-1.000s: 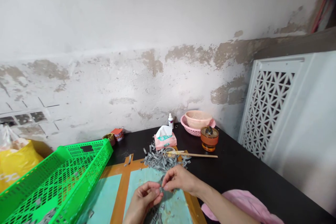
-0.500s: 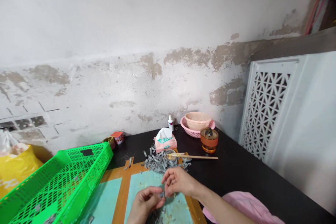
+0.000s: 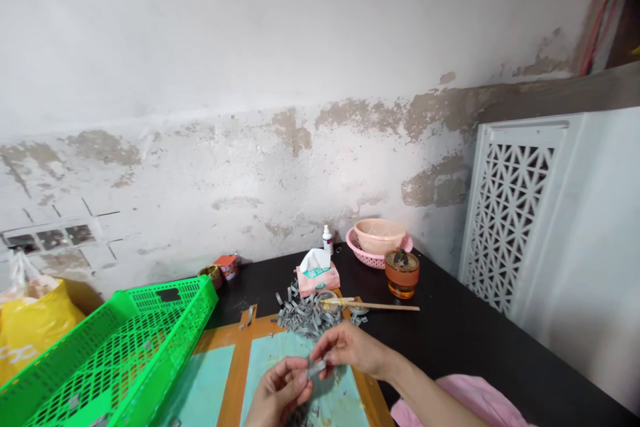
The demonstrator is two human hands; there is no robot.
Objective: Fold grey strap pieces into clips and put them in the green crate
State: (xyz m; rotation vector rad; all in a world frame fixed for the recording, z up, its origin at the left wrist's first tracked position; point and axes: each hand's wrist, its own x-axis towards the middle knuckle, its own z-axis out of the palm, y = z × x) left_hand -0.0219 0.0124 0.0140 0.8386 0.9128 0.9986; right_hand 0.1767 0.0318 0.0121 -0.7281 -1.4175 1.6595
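Observation:
Between my two hands is a small grey strip, a short flat piece whose exact kind I cannot make out. My left hand pinches its left end between thumb and fingertips. The fingers of my right hand are closed on its right end. Both hands are above a light green sheet edged with brown tape. Just beyond them lies a heap of similar grey strips. More small grey pieces lie under my left hand, partly hidden by it.
A green plastic crate stands at left beside a yellow bag. Behind the heap are a tissue pack, a small bottle, pink baskets and an amber jar. A wooden stick lies across a small dish. Pink cloth lies at right.
My right hand's fingers have closed in on the grey strip, which now shows stretched between both hands. The whole view has shifted slightly.

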